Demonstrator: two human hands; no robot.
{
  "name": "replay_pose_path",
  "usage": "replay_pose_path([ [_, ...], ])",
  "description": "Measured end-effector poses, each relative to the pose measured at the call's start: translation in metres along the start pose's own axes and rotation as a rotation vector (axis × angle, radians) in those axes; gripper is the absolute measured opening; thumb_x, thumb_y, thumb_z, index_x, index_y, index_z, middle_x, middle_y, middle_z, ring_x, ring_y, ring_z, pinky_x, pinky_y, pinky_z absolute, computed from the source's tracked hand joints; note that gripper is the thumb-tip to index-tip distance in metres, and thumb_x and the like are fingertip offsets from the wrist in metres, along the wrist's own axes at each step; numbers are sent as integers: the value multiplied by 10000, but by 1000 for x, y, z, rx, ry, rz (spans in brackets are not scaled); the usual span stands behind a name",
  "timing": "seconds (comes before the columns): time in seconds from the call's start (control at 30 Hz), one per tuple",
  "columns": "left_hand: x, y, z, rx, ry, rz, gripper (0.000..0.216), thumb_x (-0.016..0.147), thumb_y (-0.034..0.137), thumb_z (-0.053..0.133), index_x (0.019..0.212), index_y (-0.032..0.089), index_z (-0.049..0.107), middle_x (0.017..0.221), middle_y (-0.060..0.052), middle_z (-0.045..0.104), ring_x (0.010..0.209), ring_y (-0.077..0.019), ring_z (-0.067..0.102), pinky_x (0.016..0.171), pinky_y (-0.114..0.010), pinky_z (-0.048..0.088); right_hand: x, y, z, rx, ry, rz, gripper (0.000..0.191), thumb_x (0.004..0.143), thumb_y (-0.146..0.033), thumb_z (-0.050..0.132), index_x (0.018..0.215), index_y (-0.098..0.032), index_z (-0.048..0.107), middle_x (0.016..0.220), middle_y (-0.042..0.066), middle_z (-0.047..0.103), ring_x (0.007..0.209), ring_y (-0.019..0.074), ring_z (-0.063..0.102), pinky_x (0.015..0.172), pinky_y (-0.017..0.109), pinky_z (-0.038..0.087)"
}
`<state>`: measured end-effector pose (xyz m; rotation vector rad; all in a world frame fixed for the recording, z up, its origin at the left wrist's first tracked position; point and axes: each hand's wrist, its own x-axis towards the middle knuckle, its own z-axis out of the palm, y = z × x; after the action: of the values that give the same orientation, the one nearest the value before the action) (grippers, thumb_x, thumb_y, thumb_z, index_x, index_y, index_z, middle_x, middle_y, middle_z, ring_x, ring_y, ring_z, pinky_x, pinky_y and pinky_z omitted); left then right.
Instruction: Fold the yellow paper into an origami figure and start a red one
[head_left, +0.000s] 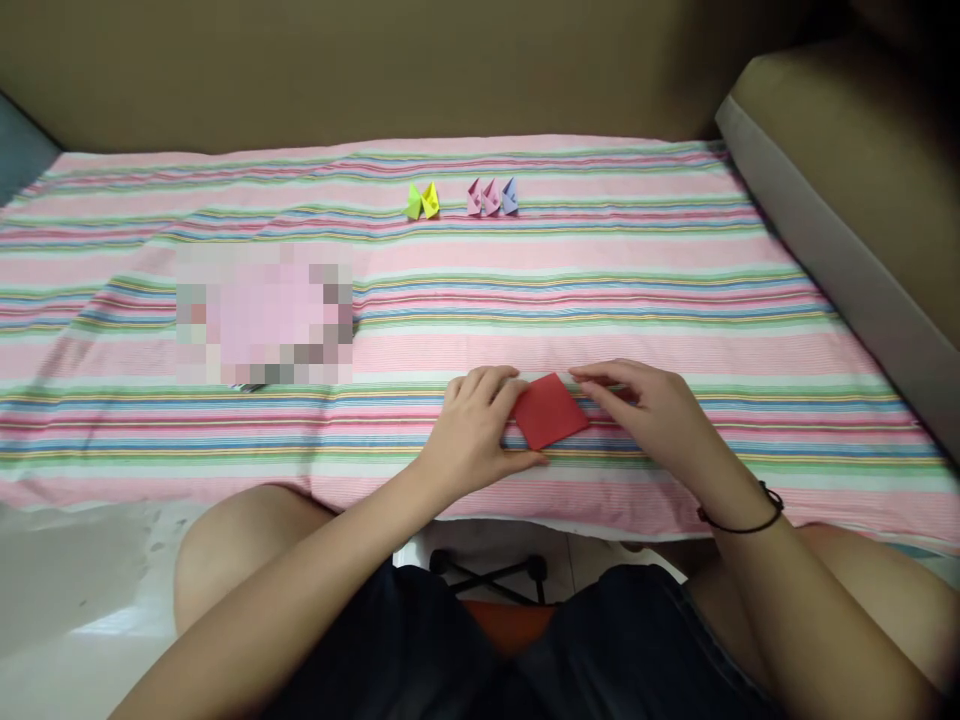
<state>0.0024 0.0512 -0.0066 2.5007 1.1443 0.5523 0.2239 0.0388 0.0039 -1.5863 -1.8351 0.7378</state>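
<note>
No text or labels can be read.

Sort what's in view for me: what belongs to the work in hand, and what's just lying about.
In hand:
- red paper square, left hand around its left corner, right hand near its right side
- striped cloth beneath

Lying about:
- five small folded papers at the back, untouched, though possibly related
- pixelated pink thing, too unclear to name
</note>
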Motion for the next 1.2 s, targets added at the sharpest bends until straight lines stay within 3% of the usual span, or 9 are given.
replay_pose_path([
  [0.17, 1, -8, -3, 8, -77, 131, 468, 801, 348, 640, 1220, 162, 545, 1293, -134, 554, 1204, -280, 471, 984, -443, 401, 2, 5, 9, -149, -53, -219, 296, 924, -172, 438, 1108, -220, 666, 1198, 66, 659, 1128, 227, 573, 981, 447, 433],
  [0.3, 7, -26, -13, 35, -105, 322, 239, 883, 236, 534, 1083, 197, 659, 1340, -102, 554, 1257, -266, 457, 1022, -430, 390, 1, 4, 13, -193, -95, -245, 271, 895, -225, 536, 1135, -217, 661, 1154, 72, 659, 1087, 237, 569, 949, 436, 456],
  [0.4, 12, -38, -20, 53, -74, 319, 206, 898, 210, 507, 976, 210, 698, 1215, -69, 651, 1166, -258, 541, 966, -428, 422, -1, 6, 17, -231, -72, -260, 269, 858, -234, 596, 1112, -200, 677, 1103, 94, 637, 1040, 249, 569, 913, 425, 476],
  [0.53, 15, -45, -26, -57, -117, 293, 315, 799, 21, 472, 932, 190, 703, 1035, -47, 719, 1014, -210, 623, 919, -376, 452, -1, 10, 21, -262, -60, -288, 288, 845, -219, 606, 1122, -179, 672, 1072, 107, 620, 1001, 258, 570, 893, 433, 480],
  [0.63, 15, -43, -25, -135, -48, 201, 334, 769, 0, 452, 921, 171, 695, 1034, -71, 701, 999, -202, 617, 908, -362, 459, 0, 12, 22, -253, -63, -283, 295, 845, -220, 601, 1128, -170, 669, 1074, 114, 607, 1006, 261, 568, 896, 436, 476],
  [0.77, 14, -35, -14, -164, -10, 39, 199, 781, 144, 608, 967, 181, 669, 1103, -88, 648, 1039, -236, 575, 922, -400, 446, 1, 9, 21, -224, -61, -243, 304, 821, -229, 624, 1121, -200, 660, 1054, 101, 618, 1005, 271, 578, 894, 456, 473],
  [0.93, 14, -33, -8, -235, -26, -92, 343, 709, 106, 677, 1037, 184, 612, 1099, -81, 636, 1046, -252, 556, 928, -433, 433, 2, 3, 23, -24, 2, -134, 398, 770, -225, 673, 1163, -221, 609, 1036, 75, 622, 953, 240, 598, 834, 410, 503],
  [1.1, 16, -28, -11, -775, 76, -283, 320, 769, 224, 667, 1070, 162, 580, 1066, -90, 647, 980, -195, 614, 867, -340, 480, -1, -2, 27, 471, 29, 162, 272, 805, -320, 646, 1064, -237, 638, 896, 34, 642, 777, 180, 624, 692, 339, 541],
  [1.2, 15, -17, -9, -1118, 70, -437, 346, 707, 301, 736, 978, 140, 594, 837, -47, 675, 767, -154, 642, 703, -270, 494, -4, -7, 30, 730, 14, 284, 235, 767, -356, 692, 963, -238, 640, 927, 21, 665, 769, 165, 642, 670, 307, 556],
])
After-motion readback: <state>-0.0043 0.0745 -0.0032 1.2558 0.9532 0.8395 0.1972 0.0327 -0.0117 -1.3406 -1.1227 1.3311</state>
